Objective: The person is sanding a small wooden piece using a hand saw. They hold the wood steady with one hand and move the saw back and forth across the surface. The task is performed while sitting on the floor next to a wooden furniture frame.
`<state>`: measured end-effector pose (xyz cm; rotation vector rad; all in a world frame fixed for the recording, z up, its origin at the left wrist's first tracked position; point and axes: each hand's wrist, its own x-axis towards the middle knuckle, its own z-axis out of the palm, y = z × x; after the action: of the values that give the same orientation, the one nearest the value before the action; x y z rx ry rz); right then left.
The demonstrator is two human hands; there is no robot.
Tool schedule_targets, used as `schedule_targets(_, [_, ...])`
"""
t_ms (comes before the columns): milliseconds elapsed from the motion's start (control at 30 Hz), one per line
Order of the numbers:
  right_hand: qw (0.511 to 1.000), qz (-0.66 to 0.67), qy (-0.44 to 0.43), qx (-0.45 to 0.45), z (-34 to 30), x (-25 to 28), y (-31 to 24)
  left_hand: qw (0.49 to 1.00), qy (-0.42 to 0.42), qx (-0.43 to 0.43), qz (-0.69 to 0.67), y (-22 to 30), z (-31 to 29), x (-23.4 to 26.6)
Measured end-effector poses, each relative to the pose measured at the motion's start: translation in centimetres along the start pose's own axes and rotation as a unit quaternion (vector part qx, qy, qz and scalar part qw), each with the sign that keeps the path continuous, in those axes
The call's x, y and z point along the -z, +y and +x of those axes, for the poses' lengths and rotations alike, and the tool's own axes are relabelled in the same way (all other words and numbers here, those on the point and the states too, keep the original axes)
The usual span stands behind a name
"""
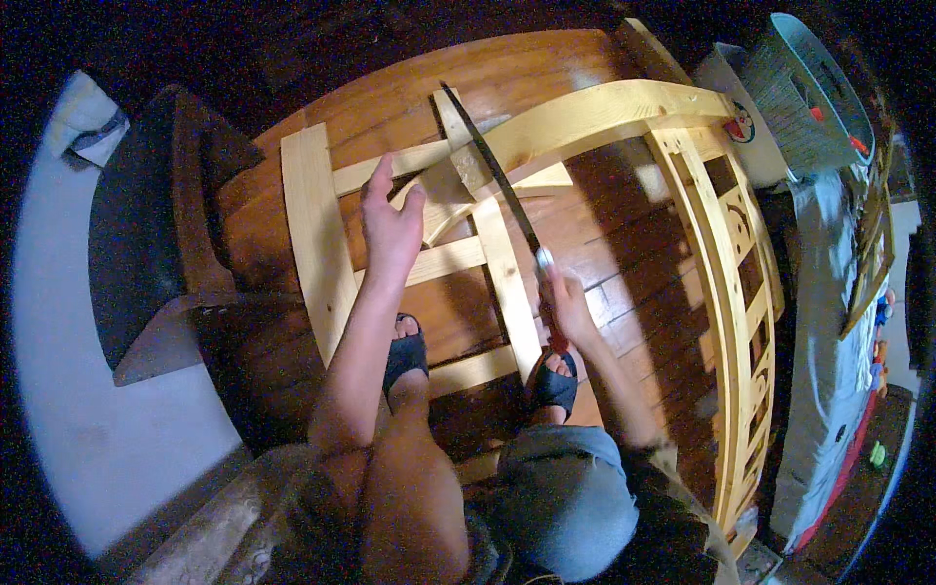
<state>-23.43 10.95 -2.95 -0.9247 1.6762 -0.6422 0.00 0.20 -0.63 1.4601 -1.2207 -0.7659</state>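
My right hand is closed round the handle of a handsaw. Its long, dark, narrow blade slants away up and to the left, passing over a short wooden post of a pale pine frame. Whether the teeth touch the wood I cannot tell. The red end of the handle shows below my fist. My left hand hovers over the frame's slats, thumb and index finger apart, holding nothing. The ladder-like frame lies on the floor between my hands and feet, with a curved piece among its slats.
A large curved pine piece arches to the right, joined to a long slatted side panel. My sandalled feet are by the frame. A dark chair stands left; a light blue basket sits at the far right on brown floorboards.
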Motion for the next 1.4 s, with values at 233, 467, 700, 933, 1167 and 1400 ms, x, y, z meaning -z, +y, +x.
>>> schedule_targets(233, [0.992, -0.028, 0.051, 0.111, -7.9, 1.8, 7.1, 1.000, 0.020, -0.008, -0.016, -1.2, 0.2, 0.8])
schedule_targets(467, [0.999, 0.038, -0.018, 0.023, 2.2, -1.0, -0.5, 1.000, -0.014, -0.004, -0.019, -0.1, 0.1, -0.4])
schedule_targets(700, [0.999, 0.004, 0.035, 0.019, -7.4, 3.2, 11.0, 1.000, 0.004, 0.003, 0.000, 0.2, 0.0, 1.1])
schedule_targets(933, [1.000, 0.018, -0.016, 0.007, 1.9, -0.7, -0.2, 0.998, -0.035, 0.042, -0.034, 1.6, -0.2, -0.2])
schedule_targets(1167, [0.991, 0.092, 0.071, 0.067, -6.7, 1.1, 10.9, 0.999, -0.029, 0.029, -0.009, 0.6, -0.1, 1.0])
schedule_targets(1400, [1.000, 0.016, -0.021, -0.012, 2.1, -0.7, -0.1, 0.998, -0.041, 0.032, -0.020, 2.1, -0.4, -0.4])
